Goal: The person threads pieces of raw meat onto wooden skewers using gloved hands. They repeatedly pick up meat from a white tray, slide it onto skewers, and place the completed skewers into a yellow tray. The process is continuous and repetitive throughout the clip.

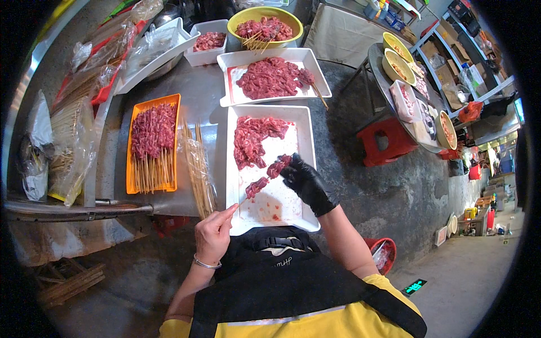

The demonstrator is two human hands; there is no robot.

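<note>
My left hand (pixel 214 232), bare, pinches the lower end of a thin skewer (pixel 241 201) at the near left rim of a white tray (pixel 291 213). Raw meat pieces (pixel 256 187) are threaded along the skewer. In a black glove, my right hand (pixel 307 182) has its fingers on a meat piece (pixel 279 166) toward the skewer's far end; the tip itself is hidden. Loose sliced raw meat (pixel 253 137) lies in the tray's far left part. Left of the tray, a plastic bag of bamboo skewers (pixel 198 169) lies near my left hand.
Loaded meat skewers (pixel 154 131) fill an orange tray (pixel 130 169) at left. Beyond the near tray stand another white tray (pixel 315 63) of meat, a yellow bowl (pixel 230 29) and a white bin (pixel 203 60). Red baskets of packaged skewers line the far left. A red stool (pixel 382 143) stands right.
</note>
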